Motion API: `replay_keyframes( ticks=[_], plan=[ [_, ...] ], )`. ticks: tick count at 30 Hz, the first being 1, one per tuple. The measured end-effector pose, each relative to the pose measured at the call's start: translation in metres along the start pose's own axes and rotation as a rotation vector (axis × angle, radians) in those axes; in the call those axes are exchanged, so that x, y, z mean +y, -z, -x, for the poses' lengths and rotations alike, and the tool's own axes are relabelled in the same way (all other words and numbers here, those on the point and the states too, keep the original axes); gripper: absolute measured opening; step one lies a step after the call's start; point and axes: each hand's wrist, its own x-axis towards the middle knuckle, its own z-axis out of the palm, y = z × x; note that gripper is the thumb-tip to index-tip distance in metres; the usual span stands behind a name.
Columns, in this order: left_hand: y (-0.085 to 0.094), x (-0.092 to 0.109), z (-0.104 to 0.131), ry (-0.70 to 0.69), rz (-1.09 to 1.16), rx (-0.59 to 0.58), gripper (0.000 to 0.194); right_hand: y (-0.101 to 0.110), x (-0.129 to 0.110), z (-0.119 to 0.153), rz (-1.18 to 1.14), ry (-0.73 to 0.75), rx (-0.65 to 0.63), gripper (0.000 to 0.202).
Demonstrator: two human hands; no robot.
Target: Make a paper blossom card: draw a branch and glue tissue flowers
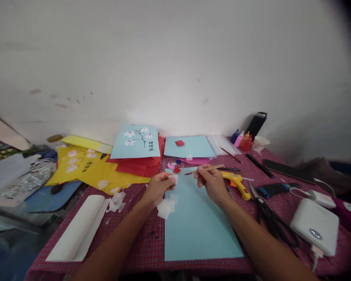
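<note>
Thin white paper (174, 178) pinched in left hand (158, 189), slim pointed wooden brush (192, 172) gripped in right hand (212, 182)

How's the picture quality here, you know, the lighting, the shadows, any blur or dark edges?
Head view: soft light on the wall, with a faint shadow right of the black bottle; head view: black darkening in the upper right corner; head view: slight softness overall, the left hand and right hand readable, the lower left corner most blurred.
</note>
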Motion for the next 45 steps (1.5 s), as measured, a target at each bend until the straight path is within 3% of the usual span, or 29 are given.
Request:
replay_keyframes(
  ticks=[14, 31, 39, 45],
  plan=[
    [0.003, -0.009, 0.005, 0.038, 0.033, -0.085, 0.038, -0.016, 0.003, 0.015, 0.228, -0.017, -0.153, 0.027],
    [0.003, -0.009, 0.004, 0.025, 0.091, -0.093, 0.031, -0.011, 0.006, 0.011, 0.198, -0.070, -0.130, 0.027],
    [0.000, -0.010, 0.005, 0.014, 0.058, -0.063, 0.033, -0.011, 0.009, 0.013, 0.141, -0.084, -0.178, 0.023],
    [-0.001, -0.007, 0.008, 0.032, 0.065, -0.105, 0.032, -0.009, 0.011, 0.014, 0.154, -0.075, -0.232, 0.020]
  ],
)
